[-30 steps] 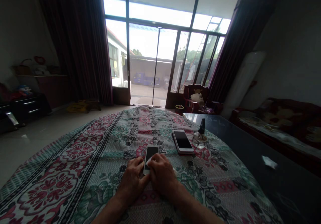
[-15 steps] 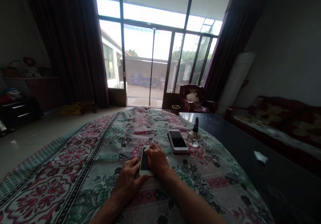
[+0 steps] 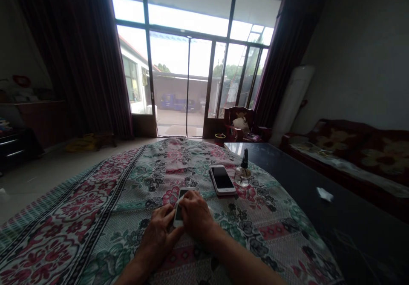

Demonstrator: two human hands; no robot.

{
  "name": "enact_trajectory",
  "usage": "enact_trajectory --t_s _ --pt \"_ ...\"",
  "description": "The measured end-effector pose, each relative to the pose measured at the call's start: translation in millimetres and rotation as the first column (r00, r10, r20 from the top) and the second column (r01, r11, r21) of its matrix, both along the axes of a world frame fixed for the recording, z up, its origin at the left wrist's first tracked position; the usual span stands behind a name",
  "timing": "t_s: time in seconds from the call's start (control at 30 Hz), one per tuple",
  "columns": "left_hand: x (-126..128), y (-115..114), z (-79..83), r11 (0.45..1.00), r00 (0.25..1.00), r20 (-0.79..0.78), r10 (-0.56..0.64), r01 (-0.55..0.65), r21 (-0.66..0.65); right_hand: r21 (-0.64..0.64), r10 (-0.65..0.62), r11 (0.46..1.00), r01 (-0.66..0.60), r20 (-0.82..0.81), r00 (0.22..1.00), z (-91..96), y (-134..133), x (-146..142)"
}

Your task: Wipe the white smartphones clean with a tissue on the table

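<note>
Well, in this view I have, a tall glazed door point(image 3: 182, 80) stands between dark curtains point(image 3: 79, 63), with a red floral sofa point(image 3: 361, 153) along the right wall. Foreground: a dark glass table point(image 3: 303, 217), its near part spread with a patchwork floral cloth point(image 3: 79, 217). On the cloth, toward the far side, a rose-gold-edged smartphone point(image 3: 222, 180) lies face up, its screen dark, with a small glass bottle point(image 3: 242, 175) with a black top just beside it. Nearest me, a white smartphone point(image 3: 178, 213) sits between the hands, its lower end resting on the cloth as far as I can tell. The left hand point(image 3: 156, 238) is closed against its left edge. The right hand point(image 3: 196, 214) is curved over its upper right, fingers lying across the screen. Both hands are gripping it, and together they hide most of its face.
</note>
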State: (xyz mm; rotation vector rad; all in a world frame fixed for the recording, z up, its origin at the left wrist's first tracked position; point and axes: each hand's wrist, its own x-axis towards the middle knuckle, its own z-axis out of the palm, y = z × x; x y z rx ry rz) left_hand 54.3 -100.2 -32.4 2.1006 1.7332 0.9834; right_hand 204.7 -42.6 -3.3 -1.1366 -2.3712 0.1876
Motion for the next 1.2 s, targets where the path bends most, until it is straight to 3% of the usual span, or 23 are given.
enact_trajectory --t_s 0.13,0.23,0.33,0.53,0.63,1.0,1.1,1.2 --pt "-0.2 -1.2 2.9 1.000 1.000 -0.010 -0.001 0.001 0.000 -0.022 -0.133 0.991 0.134 0.022 0.991 9.6 33.1 -8.7" --pt "1.0 -2.8 5.0 1.000 1.000 -0.003 0.005 -0.005 -0.004 -0.027 -0.183 0.983 0.183 0.024 0.983 11.6 41.8 -9.2" --pt "2.4 -3.2 4.4 0.999 0.999 0.008 0.041 -0.041 0.018 -0.018 -0.131 0.991 0.131 0.017 0.991 7.8 26.9 -2.9" --pt "3.1 -2.3 1.8 0.999 0.999 0.019 0.048 -0.048 0.021 -0.024 0.098 0.995 -0.099 -0.036 0.995 -3.5 -34.4 24.2" --pt "3.0 -2.7 1.5 0.999 0.999 0.022 0.041 -0.041 0.013 -0.031 0.145 0.989 -0.148 -0.068 0.987 -5.2 -42.8 30.1" --pt "4.6 -5.5 7.9 0.999 0.999 0.017 0.049 -0.049 0.016 -0.028 -0.123 0.992 0.125 0.052 0.991 8.6 48.5 -12.8" --pt "4.9 -6.0 9.0 0.999 0.999 0.022 0.037 -0.037 0.007 -0.028 -0.145 0.989 0.147 0.069 0.987 8.5 51.8 -16.1" --pt "5.1 -5.8 7.9 1.000 0.999 0.026 0.030 -0.030 -0.001 -0.003 -0.092 0.996 0.093 0.064 0.994 7.3 38.7 -12.0"
